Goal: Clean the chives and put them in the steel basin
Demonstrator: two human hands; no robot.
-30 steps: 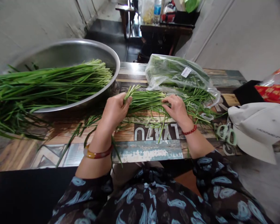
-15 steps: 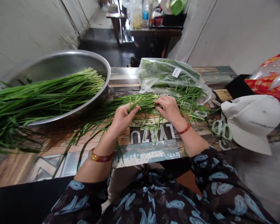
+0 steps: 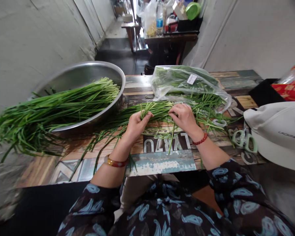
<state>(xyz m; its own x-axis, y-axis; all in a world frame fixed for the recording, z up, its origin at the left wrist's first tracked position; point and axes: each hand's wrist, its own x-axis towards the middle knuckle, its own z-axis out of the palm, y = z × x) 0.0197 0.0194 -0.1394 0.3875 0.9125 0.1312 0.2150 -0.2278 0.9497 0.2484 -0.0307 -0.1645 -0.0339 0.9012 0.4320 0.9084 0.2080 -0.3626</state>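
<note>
My left hand (image 3: 137, 124) is closed around a few green stalks, their pale ends sticking up past the thumb. To its right, my right hand (image 3: 183, 117) is pinched at the cut ends of a loose pile of long green stalks (image 3: 159, 109); what its fingertips hold is too small to make out. A steel basin (image 3: 88, 68) at the left holds a large bundle of the same greens (image 3: 81, 101), leaves hanging over its rim. Behind my right hand, a clear plastic bag (image 3: 184, 78) with a white label contains more greens.
The patterned table (image 3: 152, 164) carries loose stalks and scraps. At the right are green-handled scissors (image 3: 244, 139), a roll of clear tape (image 3: 219, 123), a white cap (image 3: 277, 127) and a red bag (image 3: 291, 91). Farther back stands a small table (image 3: 172, 37) with a bottle.
The whole view has shifted, so the things appear farther right and slightly lower. Both hands keep nearly the same pose over the stalks.
</note>
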